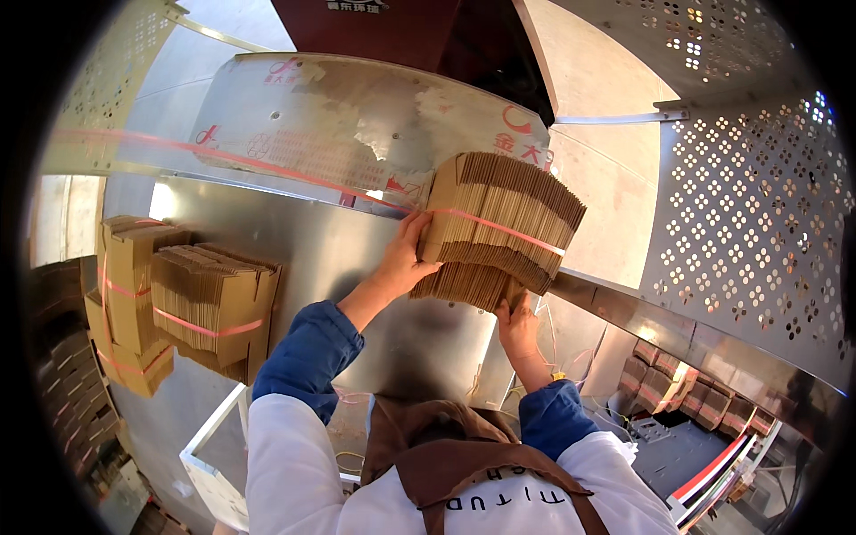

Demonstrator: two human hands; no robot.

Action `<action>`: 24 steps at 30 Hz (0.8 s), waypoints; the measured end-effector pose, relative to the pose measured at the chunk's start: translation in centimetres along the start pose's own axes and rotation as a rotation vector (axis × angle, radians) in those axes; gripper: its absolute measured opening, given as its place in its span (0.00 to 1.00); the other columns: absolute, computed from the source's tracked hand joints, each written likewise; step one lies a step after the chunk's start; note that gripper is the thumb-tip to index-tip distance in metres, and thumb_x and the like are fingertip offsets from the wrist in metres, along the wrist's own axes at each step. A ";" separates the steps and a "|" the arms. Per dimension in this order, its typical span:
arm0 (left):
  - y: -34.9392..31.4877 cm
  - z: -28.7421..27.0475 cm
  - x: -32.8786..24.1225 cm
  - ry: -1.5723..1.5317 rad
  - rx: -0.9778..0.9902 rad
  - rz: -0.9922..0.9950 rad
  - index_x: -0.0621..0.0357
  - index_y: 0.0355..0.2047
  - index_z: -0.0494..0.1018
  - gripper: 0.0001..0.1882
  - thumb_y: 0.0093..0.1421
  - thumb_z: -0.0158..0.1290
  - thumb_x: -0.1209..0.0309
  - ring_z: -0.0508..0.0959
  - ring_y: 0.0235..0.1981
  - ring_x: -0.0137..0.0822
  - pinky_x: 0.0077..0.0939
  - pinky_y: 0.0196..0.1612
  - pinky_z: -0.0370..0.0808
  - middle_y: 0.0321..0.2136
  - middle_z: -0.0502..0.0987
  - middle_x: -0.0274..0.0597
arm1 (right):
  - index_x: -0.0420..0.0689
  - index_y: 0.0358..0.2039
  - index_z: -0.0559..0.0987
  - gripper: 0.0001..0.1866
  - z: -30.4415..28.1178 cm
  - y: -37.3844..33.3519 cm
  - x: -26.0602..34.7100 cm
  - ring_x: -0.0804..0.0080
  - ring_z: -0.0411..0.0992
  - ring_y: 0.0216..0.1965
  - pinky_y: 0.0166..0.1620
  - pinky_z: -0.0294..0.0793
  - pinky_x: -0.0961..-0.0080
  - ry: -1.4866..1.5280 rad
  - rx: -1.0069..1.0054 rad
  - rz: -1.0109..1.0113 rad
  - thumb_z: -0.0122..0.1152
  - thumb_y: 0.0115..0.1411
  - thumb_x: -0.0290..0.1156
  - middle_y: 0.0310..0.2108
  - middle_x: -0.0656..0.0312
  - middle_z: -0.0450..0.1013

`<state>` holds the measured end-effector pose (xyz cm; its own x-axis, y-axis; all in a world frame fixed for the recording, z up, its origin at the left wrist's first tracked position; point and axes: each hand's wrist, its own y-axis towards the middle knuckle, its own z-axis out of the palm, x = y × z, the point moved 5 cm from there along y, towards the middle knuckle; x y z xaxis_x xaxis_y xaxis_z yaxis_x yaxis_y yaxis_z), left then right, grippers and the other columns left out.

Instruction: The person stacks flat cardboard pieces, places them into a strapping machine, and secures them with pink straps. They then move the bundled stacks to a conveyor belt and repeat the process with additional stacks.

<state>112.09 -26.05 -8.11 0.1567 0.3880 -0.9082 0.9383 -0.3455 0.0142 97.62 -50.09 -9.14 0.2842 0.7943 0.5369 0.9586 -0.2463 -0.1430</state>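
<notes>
Between my hands is a thick bundle of folded brown cardboard pieces (499,214), packed on edge with a pink strap (508,229) running across it. My left hand (404,259) grips the bundle's left side, thumb along its lower edge. At the lower right corner my right hand (520,325) pinches the cardboard, its fingers partly hidden beneath. The bundle sits over the metal worktable's right part, close to the upright panel. From its left side, a pink strap (267,165) stretches leftward across the panel.
Strapped cardboard bundles (214,303) stand on the metal table (312,236) at left. A perforated metal guard (749,196) rises at right, above a metal rail (678,334). More bundles (660,379) lie at lower right. A dark red machine housing (392,36) stands behind the panel.
</notes>
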 end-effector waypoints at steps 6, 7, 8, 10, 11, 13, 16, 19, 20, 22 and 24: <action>0.2 0.3 0.1 -0.056 0.036 -0.035 0.57 0.62 0.55 0.43 0.47 0.64 0.72 0.71 0.55 0.48 0.35 0.50 0.76 0.60 0.60 0.49 | 0.34 0.52 0.62 0.25 0.2 -0.1 -0.4 0.37 0.72 0.27 0.28 0.71 0.50 0.017 -0.043 0.003 0.55 0.61 0.37 0.25 0.38 0.73; 0.3 0.2 0.2 -0.059 0.037 -0.029 0.57 0.61 0.55 0.43 0.47 0.64 0.72 0.71 0.53 0.51 0.37 0.50 0.76 0.60 0.59 0.50 | 0.34 0.52 0.62 0.26 0.2 -0.2 -0.4 0.37 0.72 0.27 0.28 0.71 0.49 0.016 -0.044 0.006 0.55 0.61 0.37 0.25 0.38 0.73; 0.3 0.1 0.1 -0.062 0.037 -0.026 0.56 0.61 0.55 0.43 0.47 0.65 0.71 0.71 0.52 0.54 0.39 0.50 0.76 0.60 0.59 0.51 | 0.34 0.53 0.62 0.26 0.2 -0.3 -0.3 0.37 0.72 0.27 0.28 0.71 0.49 0.014 -0.043 0.010 0.56 0.61 0.38 0.25 0.38 0.73; 0.2 0.2 0.2 -0.059 0.039 -0.031 0.55 0.61 0.56 0.43 0.46 0.65 0.71 0.71 0.51 0.56 0.41 0.50 0.76 0.59 0.59 0.52 | 0.34 0.54 0.61 0.27 0.2 -0.2 -0.1 0.37 0.72 0.27 0.28 0.71 0.50 0.009 -0.019 0.039 0.56 0.61 0.38 0.24 0.38 0.73; 0.3 0.3 0.2 -0.052 0.040 -0.036 0.55 0.61 0.56 0.43 0.46 0.65 0.70 0.71 0.51 0.56 0.41 0.50 0.76 0.59 0.59 0.52 | 0.34 0.54 0.61 0.28 0.2 -0.1 0.1 0.37 0.72 0.27 0.28 0.71 0.50 0.007 -0.011 0.053 0.56 0.61 0.38 0.24 0.38 0.73; 0.4 0.4 0.1 -0.040 0.040 -0.029 0.55 0.60 0.56 0.43 0.46 0.65 0.70 0.71 0.51 0.56 0.41 0.50 0.76 0.59 0.60 0.51 | 0.33 0.50 0.62 0.25 0.0 0.1 0.3 0.38 0.73 0.27 0.29 0.72 0.50 0.016 -0.008 0.050 0.57 0.60 0.37 0.26 0.38 0.73; 0.5 0.3 -0.3 -0.005 0.038 -0.009 0.56 0.61 0.55 0.43 0.47 0.65 0.70 0.70 0.53 0.52 0.38 0.49 0.76 0.58 0.60 0.50 | 0.33 0.48 0.62 0.23 0.0 0.1 0.3 0.38 0.73 0.28 0.30 0.73 0.50 0.032 -0.007 0.051 0.57 0.60 0.37 0.28 0.37 0.73; 0.4 0.5 -0.2 0.021 0.051 -0.008 0.58 0.62 0.54 0.43 0.48 0.64 0.71 0.68 0.57 0.47 0.34 0.48 0.77 0.58 0.61 0.47 | 0.33 0.48 0.62 0.23 -0.3 0.2 0.5 0.37 0.73 0.29 0.31 0.73 0.49 0.024 0.011 0.074 0.56 0.61 0.37 0.29 0.37 0.73; 0.5 0.4 -0.3 0.007 0.052 -0.009 0.58 0.62 0.54 0.43 0.48 0.64 0.71 0.68 0.58 0.47 0.35 0.49 0.77 0.58 0.61 0.47 | 0.33 0.47 0.62 0.23 -0.4 0.2 0.7 0.37 0.73 0.29 0.31 0.73 0.49 0.019 0.022 0.083 0.56 0.61 0.37 0.29 0.37 0.73; 0.6 0.5 -0.1 -0.022 0.050 -0.015 0.57 0.62 0.54 0.43 0.48 0.64 0.70 0.68 0.57 0.49 0.37 0.51 0.75 0.57 0.61 0.48 | 0.33 0.47 0.62 0.23 -0.4 0.2 1.1 0.37 0.73 0.30 0.32 0.73 0.48 0.022 0.021 0.085 0.56 0.61 0.37 0.29 0.37 0.73; 0.8 0.9 0.2 -0.060 0.052 -0.022 0.56 0.60 0.55 0.43 0.47 0.65 0.68 0.68 0.55 0.52 0.40 0.53 0.74 0.56 0.62 0.50 | 0.33 0.49 0.62 0.25 -0.3 0.1 0.8 0.37 0.73 0.29 0.31 0.72 0.49 0.028 -0.005 0.067 0.56 0.61 0.36 0.28 0.37 0.73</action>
<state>112.59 -26.99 -8.67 0.1156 0.3445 -0.9317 0.9237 -0.3822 -0.0267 97.94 -49.68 -8.47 0.3469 0.7600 0.5495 0.9373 -0.3012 -0.1751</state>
